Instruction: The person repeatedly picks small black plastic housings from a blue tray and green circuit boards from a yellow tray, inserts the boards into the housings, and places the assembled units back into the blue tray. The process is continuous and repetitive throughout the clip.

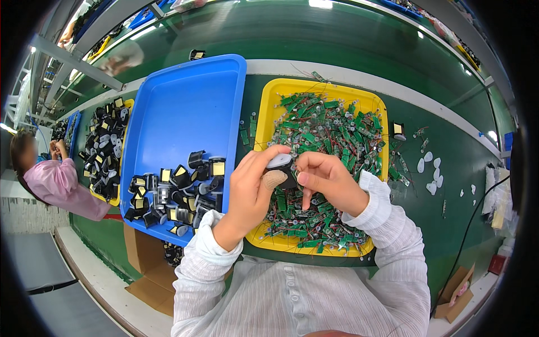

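My left hand [250, 188] is closed round a small black plastic housing [279, 162] with a pale grey oval end. A tan covering wraps the left thumb. Close against the housing's right side, my right hand [325, 178] has its thumb and index finger pinched together; what lies between them is too small to make out. Both hands are above a yellow tray [380, 140] heaped with small green circuit boards [314, 121] and thin wires. To the left, a blue tray [185, 101] holds similar black housings [179, 199], some with cream pads, gathered at its near end.
Another yellow tray [128, 121] of black housings stands at the far left, near a person in pink [62, 174]. White oval pieces [432, 177] and a few loose boards lie right of the trays. A cardboard box [149, 264] sits below the blue tray. A black cable [469, 224] hangs at right.
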A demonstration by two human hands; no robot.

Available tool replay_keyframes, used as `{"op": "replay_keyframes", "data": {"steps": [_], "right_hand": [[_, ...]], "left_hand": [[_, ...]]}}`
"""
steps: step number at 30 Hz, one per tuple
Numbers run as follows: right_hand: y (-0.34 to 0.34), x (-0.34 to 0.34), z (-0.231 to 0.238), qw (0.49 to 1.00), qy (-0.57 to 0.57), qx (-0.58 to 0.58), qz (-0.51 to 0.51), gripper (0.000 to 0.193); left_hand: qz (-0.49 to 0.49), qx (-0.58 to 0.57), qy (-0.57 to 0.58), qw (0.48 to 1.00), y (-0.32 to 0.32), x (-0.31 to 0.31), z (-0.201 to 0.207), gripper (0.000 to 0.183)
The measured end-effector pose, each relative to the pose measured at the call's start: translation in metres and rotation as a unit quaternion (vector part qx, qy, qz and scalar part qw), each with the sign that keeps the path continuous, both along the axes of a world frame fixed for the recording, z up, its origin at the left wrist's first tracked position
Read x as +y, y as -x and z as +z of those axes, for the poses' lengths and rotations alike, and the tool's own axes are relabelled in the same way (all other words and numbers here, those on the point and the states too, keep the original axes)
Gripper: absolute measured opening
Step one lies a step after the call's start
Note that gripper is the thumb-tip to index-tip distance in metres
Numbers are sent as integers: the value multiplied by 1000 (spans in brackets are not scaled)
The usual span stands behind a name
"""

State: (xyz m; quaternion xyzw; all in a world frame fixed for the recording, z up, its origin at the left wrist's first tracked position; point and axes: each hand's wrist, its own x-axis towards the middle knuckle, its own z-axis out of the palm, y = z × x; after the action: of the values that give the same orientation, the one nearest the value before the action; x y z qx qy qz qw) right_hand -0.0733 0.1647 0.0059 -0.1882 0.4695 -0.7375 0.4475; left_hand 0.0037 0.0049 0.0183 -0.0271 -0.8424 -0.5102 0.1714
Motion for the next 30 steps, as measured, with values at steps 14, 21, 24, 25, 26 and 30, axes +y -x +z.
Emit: {"op": "replay_keyframes", "data": {"steps": [14,21,24,25,26,30], "right_hand": [[-16,-5,1,814,-149,535,-171,12],[-15,-4,5,870,-142,442,-167,11],[-15,-4,3,897,-123,393,-158,10],[-14,-4,3,911,-113,368,-148,10],[-13,-4,3,924,-103,342,-138,10],[-12,-4,8,936,-77,321,-121,13]], "left_hand": [[-102,-91,-126,983,6,-6,-9,47],[-127,-134,-155,971,4,-12,0,51],[-114,-107,-188,970,4,-7,-5,51],[-106,-95,-184,972,4,-7,-7,50],[-98,-84,-180,975,4,-7,-8,50],[-82,-41,-172,981,2,-9,-9,45]]}}
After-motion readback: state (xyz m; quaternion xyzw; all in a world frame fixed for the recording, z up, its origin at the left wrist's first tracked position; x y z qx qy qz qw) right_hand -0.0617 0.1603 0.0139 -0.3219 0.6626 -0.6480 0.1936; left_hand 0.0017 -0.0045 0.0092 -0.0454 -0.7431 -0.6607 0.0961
